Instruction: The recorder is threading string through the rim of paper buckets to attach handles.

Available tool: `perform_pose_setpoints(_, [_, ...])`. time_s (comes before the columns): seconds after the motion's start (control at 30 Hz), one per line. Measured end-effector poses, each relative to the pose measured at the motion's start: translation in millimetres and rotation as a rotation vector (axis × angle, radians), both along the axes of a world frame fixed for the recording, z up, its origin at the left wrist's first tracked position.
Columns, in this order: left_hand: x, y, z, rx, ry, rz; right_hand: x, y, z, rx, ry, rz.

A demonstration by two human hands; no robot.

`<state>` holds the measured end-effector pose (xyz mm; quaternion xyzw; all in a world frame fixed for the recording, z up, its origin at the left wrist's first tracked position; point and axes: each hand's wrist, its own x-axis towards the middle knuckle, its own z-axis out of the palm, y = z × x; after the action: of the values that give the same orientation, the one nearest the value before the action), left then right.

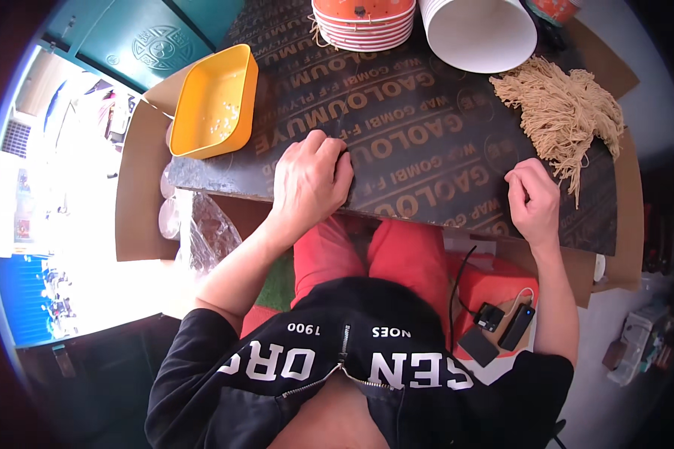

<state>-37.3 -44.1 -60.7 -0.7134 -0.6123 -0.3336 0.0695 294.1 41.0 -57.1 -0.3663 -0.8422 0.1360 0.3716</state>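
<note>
My left hand (312, 177) rests on the front part of a dark printed board (397, 112), its fingers curled under in a loose fist. Nothing shows sticking out of it. Near the board's right front, my right hand (535, 200) is closed in a fist, and no object is visible in it. Beyond that hand lies a bundle of beige strings (562, 112). To the left of my left hand stands a yellow plastic tray (249, 97) with small white bits inside.
At the far edge are a stack of orange and white paper buckets (363, 26) and a white bucket (479, 34) on its side. Cardboard (142, 191) flanks the board. Clear plastic (210, 236) hangs at the left; a power bank (517, 327) lies on a red surface below.
</note>
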Motion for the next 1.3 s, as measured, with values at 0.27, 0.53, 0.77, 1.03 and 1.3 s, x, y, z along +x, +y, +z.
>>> perform_pose_setpoints(0.27, [3.1, -2.1, 3.7, -0.042, 0.001, 0.021, 3.0, 1.3, 0.8, 0.064, -0.007, 0.021])
perform_pose_setpoints(0.53, [4.3, -3.8, 3.5, 0.002, -0.046, 0.09, 0.4, -1.8, 5.8, 0.055, 0.01, 0.05])
perform_pose_setpoints(0.77, [3.6, 18.7, 25.1, -0.3, -0.206, 0.126, -2.4, 22.9, 15.4, -0.012, 0.152, -0.005])
perform_pose_setpoints(1.03, [47.1, 140.6, 14.4, 0.028, -0.469, 0.041, -39.0, 132.7, 27.8, 0.216, 0.364, -0.19])
perform_pose_setpoints(1.3, [74.6, 200.4, 0.7, 0.295, -0.642, 0.102, -53.5, 167.1, 16.4, 0.297, 0.384, -0.381])
